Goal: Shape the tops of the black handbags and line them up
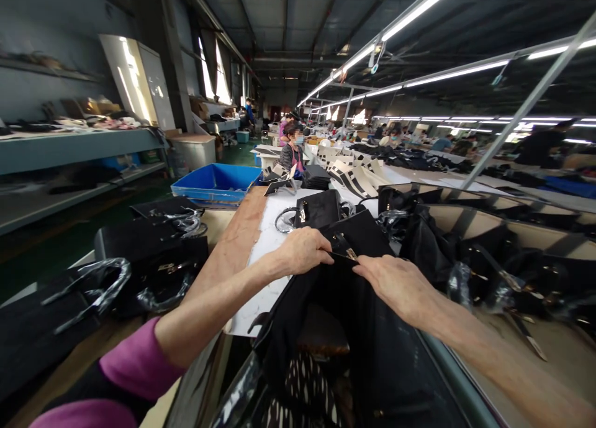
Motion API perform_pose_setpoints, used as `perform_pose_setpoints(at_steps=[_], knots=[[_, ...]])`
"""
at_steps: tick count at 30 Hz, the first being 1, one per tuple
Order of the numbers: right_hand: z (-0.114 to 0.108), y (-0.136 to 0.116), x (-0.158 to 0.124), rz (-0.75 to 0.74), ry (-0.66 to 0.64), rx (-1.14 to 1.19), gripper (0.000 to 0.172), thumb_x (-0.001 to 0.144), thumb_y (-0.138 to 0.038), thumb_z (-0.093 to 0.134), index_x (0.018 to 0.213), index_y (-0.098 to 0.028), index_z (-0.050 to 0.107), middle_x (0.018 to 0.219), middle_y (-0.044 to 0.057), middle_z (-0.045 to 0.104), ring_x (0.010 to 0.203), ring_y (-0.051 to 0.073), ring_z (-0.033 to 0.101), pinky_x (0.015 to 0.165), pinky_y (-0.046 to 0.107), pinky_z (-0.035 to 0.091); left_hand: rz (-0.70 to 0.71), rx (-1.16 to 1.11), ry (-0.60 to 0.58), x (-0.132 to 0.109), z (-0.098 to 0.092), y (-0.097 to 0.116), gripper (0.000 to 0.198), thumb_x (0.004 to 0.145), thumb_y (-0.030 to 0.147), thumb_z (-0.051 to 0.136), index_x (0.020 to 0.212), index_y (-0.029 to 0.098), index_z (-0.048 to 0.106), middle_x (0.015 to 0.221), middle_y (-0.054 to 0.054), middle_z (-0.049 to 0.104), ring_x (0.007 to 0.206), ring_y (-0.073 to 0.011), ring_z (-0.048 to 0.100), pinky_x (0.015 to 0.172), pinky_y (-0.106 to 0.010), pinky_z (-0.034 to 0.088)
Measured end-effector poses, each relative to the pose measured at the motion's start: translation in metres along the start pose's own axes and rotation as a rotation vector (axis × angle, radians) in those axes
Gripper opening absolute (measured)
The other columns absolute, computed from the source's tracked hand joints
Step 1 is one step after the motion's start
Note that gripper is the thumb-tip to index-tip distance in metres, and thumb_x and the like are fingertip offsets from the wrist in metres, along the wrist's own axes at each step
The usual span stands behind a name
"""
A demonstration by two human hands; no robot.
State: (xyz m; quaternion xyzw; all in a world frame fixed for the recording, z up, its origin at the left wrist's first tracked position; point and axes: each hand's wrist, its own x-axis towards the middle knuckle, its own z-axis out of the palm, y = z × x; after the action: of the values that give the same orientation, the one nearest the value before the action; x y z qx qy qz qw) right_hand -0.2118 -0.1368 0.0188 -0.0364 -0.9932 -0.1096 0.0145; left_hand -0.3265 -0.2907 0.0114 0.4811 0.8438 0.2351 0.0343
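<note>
A black handbag [391,359] stands close in front of me, its upper edge pinched between the fingers of both hands. My left hand [305,250] is closed on the edge left of the middle. A short gap away, my right hand [395,285] grips the same edge beside a small metal zipper end or clasp [350,253]; which of these it is, I cannot tell. Fingertips on the far side of the edge are hidden. Just beyond my hands, another black bag [318,209] with plastic-wrapped handles rests on the white-covered table [267,248].
Several black bags with wrapped handles [100,285] lie to the left. More bags [493,260] line the right side. A blue bin [216,181] sits beyond the table's left edge, near cut black-and-cream pieces [358,176]. Farther back, a masked person [292,148] is at a table.
</note>
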Motion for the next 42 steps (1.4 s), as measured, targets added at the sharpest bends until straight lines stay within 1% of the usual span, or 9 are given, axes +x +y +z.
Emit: perform_pose_setpoints(at_steps=[4, 9, 12, 15, 22, 28, 34, 38, 42], knots=[[0.004, -0.003, 0.004, 0.027, 0.037, -0.001, 0.034, 0.088, -0.039, 0.034, 0.072, -0.022, 0.058, 0.065, 0.002, 0.063, 0.065, 0.018, 0.06, 0.05, 0.024, 0.029, -0.042, -0.139, 0.019, -0.014, -0.004, -0.002, 0.023, 0.075, 0.031, 0.048, 0.08, 0.018, 0.066, 0.062, 0.003, 0.058, 0.058, -0.0094, 0.049, 0.052, -0.019, 0.033], [0.012, -0.002, 0.004, 0.064, 0.08, 0.006, 0.035, 0.088, -0.041, 0.033, 0.074, -0.024, 0.059, 0.067, 0.001, 0.063, 0.065, 0.017, 0.059, 0.049, 0.023, 0.026, -0.2, -0.241, 0.097, -0.07, -0.016, 0.011, 0.034, 0.082, 0.04, 0.037, 0.091, 0.016, 0.06, 0.077, 0.0, 0.061, 0.07, -0.0118, 0.053, 0.06, -0.02, 0.038], [0.013, -0.005, 0.002, 0.088, 0.111, -0.005, 0.036, 0.088, -0.041, 0.032, 0.073, -0.024, 0.06, 0.065, 0.0, 0.062, 0.062, 0.016, 0.058, 0.048, 0.024, 0.024, -0.331, -0.124, 0.11, -0.104, -0.016, 0.027, 0.046, 0.071, 0.054, 0.049, 0.101, 0.019, 0.054, 0.089, -0.003, 0.062, 0.079, -0.0172, 0.055, 0.063, -0.023, 0.039], [0.012, -0.011, -0.002, 0.102, 0.134, -0.007, 0.035, 0.088, -0.039, 0.033, 0.074, -0.022, 0.061, 0.066, 0.002, 0.062, 0.062, 0.016, 0.058, 0.049, 0.024, 0.025, -0.443, 0.077, 0.082, -0.121, -0.009, 0.043, 0.052, 0.058, 0.057, 0.06, 0.094, 0.02, 0.053, 0.088, -0.005, 0.063, 0.078, -0.0224, 0.057, 0.061, -0.027, 0.038], [0.005, -0.022, -0.016, 0.094, 0.149, 0.017, 0.034, 0.088, -0.036, 0.034, 0.075, -0.022, 0.062, 0.065, 0.002, 0.062, 0.06, 0.014, 0.057, 0.049, 0.023, 0.028, -0.489, 0.39, 0.023, -0.102, -0.007, 0.046, 0.019, 0.076, 0.023, 0.044, 0.091, 0.017, 0.054, 0.08, -0.009, 0.064, 0.074, -0.0244, 0.059, 0.062, -0.031, 0.039], [-0.002, -0.019, -0.026, 0.068, 0.14, 0.039, 0.033, 0.088, -0.035, 0.034, 0.071, -0.023, 0.06, 0.064, 0.002, 0.062, 0.062, 0.016, 0.059, 0.051, 0.025, 0.029, -0.486, 0.424, 0.076, -0.087, -0.013, 0.023, 0.018, 0.078, 0.024, 0.041, 0.078, 0.02, 0.059, 0.079, -0.008, 0.064, 0.079, -0.0243, 0.06, 0.063, -0.031, 0.037], [-0.01, -0.026, -0.023, 0.064, 0.095, 0.102, 0.034, 0.089, -0.033, 0.033, 0.071, -0.023, 0.061, 0.068, 0.003, 0.065, 0.067, 0.019, 0.061, 0.051, 0.026, 0.031, -0.521, 0.447, 0.089, -0.078, -0.022, 0.018, 0.021, 0.079, 0.029, 0.041, 0.074, 0.019, 0.059, 0.076, -0.008, 0.064, 0.074, -0.0225, 0.06, 0.061, -0.03, 0.034], [-0.012, -0.04, -0.019, 0.091, 0.103, 0.134, 0.035, 0.088, -0.031, 0.034, 0.071, -0.022, 0.063, 0.069, 0.005, 0.066, 0.066, 0.02, 0.063, 0.05, 0.025, 0.033, -0.533, 0.463, 0.107, -0.067, -0.004, 0.023, 0.024, 0.083, 0.03, 0.034, 0.086, 0.019, 0.055, 0.08, -0.009, 0.063, 0.08, -0.0234, 0.059, 0.067, -0.032, 0.036], [-0.011, -0.053, -0.017, 0.087, 0.131, 0.136, 0.035, 0.088, -0.028, 0.034, 0.071, -0.022, 0.063, 0.069, 0.005, 0.066, 0.066, 0.021, 0.063, 0.049, 0.025, 0.035, -0.456, 0.474, 0.112, -0.053, 0.016, 0.029, 0.024, 0.078, 0.024, 0.044, 0.101, 0.018, 0.045, 0.096, -0.009, 0.057, 0.088, -0.0224, 0.055, 0.073, -0.032, 0.038]])
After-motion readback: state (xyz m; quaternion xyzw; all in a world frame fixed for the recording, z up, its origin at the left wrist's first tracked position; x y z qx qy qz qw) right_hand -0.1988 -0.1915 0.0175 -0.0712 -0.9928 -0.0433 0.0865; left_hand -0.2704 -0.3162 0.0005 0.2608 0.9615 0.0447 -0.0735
